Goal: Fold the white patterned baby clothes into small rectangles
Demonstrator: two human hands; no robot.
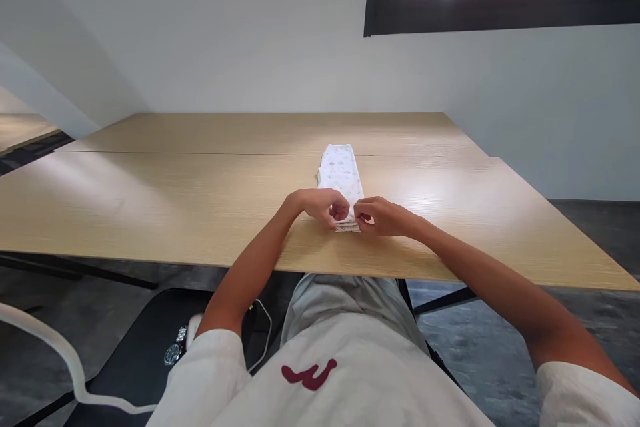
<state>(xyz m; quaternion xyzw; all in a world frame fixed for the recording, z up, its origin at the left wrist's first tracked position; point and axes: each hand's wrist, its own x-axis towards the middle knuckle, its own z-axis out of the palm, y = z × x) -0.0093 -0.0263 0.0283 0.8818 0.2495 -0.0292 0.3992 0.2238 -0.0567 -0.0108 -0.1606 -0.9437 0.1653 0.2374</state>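
A white cloth (341,170) with a small printed pattern lies in a long narrow strip on the wooden table, pointing away from me. Its near end has a gathered, ribbed-looking edge (347,226). At the left side of that end, my left hand (327,205) is curled with fingertips pinching the cloth. My right hand (380,215) pinches the right side of the same end, knuckles up. Just a short gap separates the two hands. Whether the cloth is one layer or folded over, I cannot tell for certain.
The light wooden table (200,207) has a seam across it and meets a white wall. A black-framed window (500,7) is at upper right. On a black chair (135,347) to my left lie a wristwatch (175,349) and a white cable (267,340).
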